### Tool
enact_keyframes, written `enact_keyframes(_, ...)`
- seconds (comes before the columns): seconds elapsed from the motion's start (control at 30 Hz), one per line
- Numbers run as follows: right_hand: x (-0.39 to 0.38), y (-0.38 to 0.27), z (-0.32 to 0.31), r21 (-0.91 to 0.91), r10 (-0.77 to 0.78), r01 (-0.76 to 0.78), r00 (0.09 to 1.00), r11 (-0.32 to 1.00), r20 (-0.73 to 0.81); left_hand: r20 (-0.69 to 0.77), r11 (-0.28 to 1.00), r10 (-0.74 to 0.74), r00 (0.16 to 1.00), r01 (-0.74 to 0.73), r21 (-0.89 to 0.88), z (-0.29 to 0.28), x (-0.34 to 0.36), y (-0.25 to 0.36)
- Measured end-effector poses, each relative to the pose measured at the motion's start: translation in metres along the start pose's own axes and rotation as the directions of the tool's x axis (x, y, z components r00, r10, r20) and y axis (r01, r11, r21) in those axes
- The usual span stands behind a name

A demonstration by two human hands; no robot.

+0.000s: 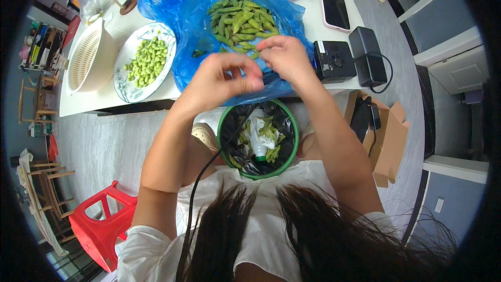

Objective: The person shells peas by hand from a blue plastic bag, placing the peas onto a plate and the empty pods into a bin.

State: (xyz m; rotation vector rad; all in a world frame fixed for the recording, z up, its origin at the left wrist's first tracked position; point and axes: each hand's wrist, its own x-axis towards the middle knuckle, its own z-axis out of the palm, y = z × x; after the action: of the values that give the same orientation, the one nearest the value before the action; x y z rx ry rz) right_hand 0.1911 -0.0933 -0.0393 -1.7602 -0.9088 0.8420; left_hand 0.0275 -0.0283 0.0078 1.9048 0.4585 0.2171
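Green soybean pods (242, 18) lie heaped in an opened blue plastic bag (182, 26) on the table, right in front of me. At the bag's near edge my left hand (224, 79) is curled, thumb against bent fingers; whatever it may hold is hidden. Just right of it, my right hand (284, 58) is closed in a pinch, its fingertips beside the nearest pods. I cannot make out what is between them. Shelled green soybeans (147, 62) are piled on a white patterned plate (122, 81) left of the bag.
Between my legs stands a green-rimmed bin (297, 133) with a black liner, empty pods and a white bottle. A white basket (90, 55) is beyond the plate. To the right are a phone (335, 9), a black device (334, 61) and a cardboard box (390, 141). A red stool (104, 224) is lower left.
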Motion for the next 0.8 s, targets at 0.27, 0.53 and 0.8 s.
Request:
enact_keyframes(0.27, -0.002, -0.003, 0.012, -0.419, -0.198, 0.109, 0.964, 0.901, -0.175, -0.318, 0.746, 0.417, 0.851, -0.121, 0.655, 0.003, 0.042, -0.045)
enact_keyframes(0.53, -0.001, -0.004, 0.005, -0.322, -0.192, 0.140, 0.972, 0.936, -0.135, -0.353, 0.835, 0.340, 0.872, -0.107, 0.540, 0.002, 0.046, -0.048)
enact_keyframes(0.8, -0.007, -0.014, -0.001, 0.481, -0.007, -0.008, 1.000, 0.877, 0.029, -0.380, 0.998, 0.043, 0.924, -0.059, -0.031, -0.001, 0.035, -0.045)
